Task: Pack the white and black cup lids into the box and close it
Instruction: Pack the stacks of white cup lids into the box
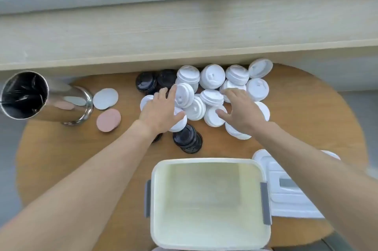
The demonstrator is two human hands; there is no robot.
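Note:
Several white cup lids [212, 76] lie heaped at the far side of the round wooden table [61, 148]. Black cup lids [146, 82] sit at the heap's left end, and more black lids [187, 138] are stacked nearer to me. My left hand [161, 111] rests spread over white lids at the heap's left side. My right hand [242, 110] lies spread over white lids on the right side. Neither hand has closed around a lid. The open translucent box [208, 203] stands empty at the near edge. Its white lid [286, 189] lies to its right, partly under my right forearm.
A shiny metal cylinder bin [41, 99] with a black liner stands at the table's left edge. A white disc [105, 98] and a pink disc [108, 120] lie beside it. A pale wooden ledge [184, 31] and a window frame run behind the table.

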